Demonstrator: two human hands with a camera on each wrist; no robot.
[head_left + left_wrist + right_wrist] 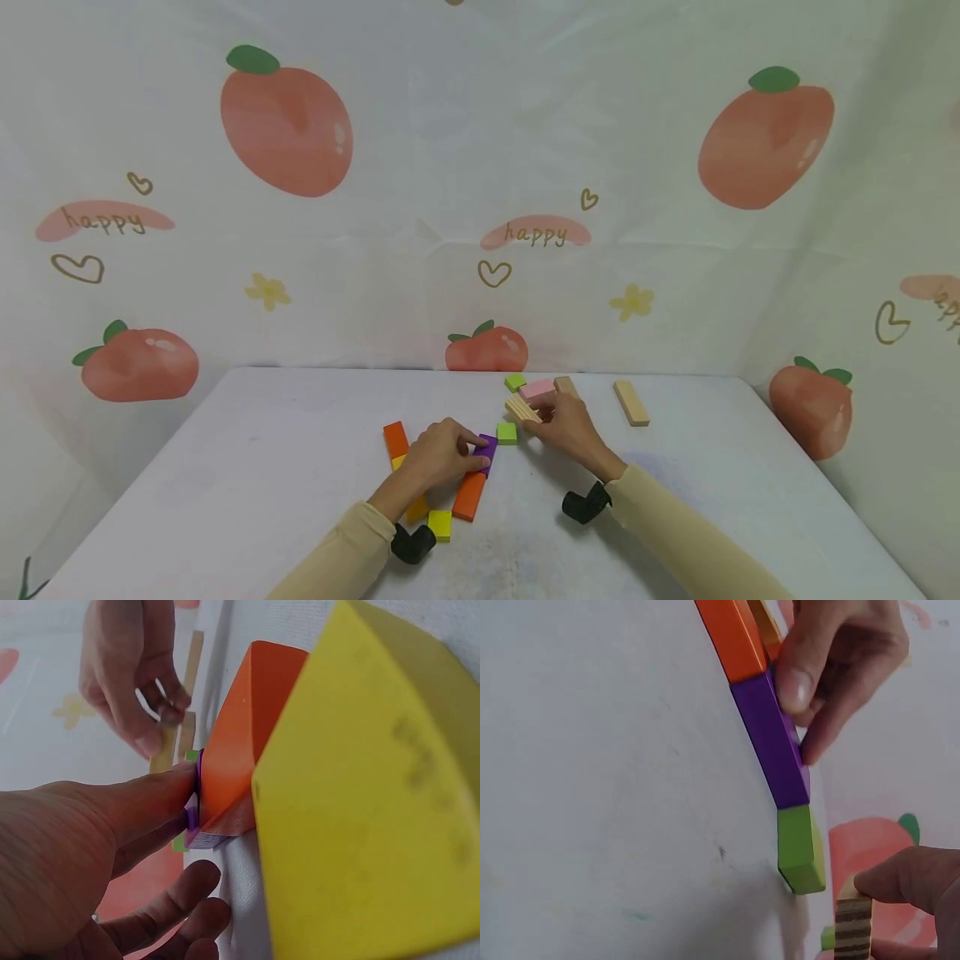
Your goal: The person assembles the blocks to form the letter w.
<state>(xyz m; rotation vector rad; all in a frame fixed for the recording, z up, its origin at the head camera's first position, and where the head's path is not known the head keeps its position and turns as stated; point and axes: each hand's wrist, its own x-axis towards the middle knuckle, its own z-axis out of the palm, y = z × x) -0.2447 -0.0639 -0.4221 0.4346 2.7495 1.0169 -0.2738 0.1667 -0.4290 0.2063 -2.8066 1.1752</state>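
My left hand [441, 452] pinches a purple block [771, 746] between thumb and finger where it lies on the table. One end of that block meets an orange block [468, 497]; its other end meets a lime green block [799, 847], forming a line. Just beyond the green block, my right hand [568, 423] holds a small wooden block with striped layers [853, 930] by thumb and fingers, raised over the table. The left wrist view has a yellow block [367, 802] large in front, next to the orange one.
Left of the line run another orange block [396, 438] and an amber block [417, 509], with the yellow block at the near end. At the back lie a second green block [514, 382], a pink block [536, 389] and two plain wooden blocks, one farther right [632, 403].
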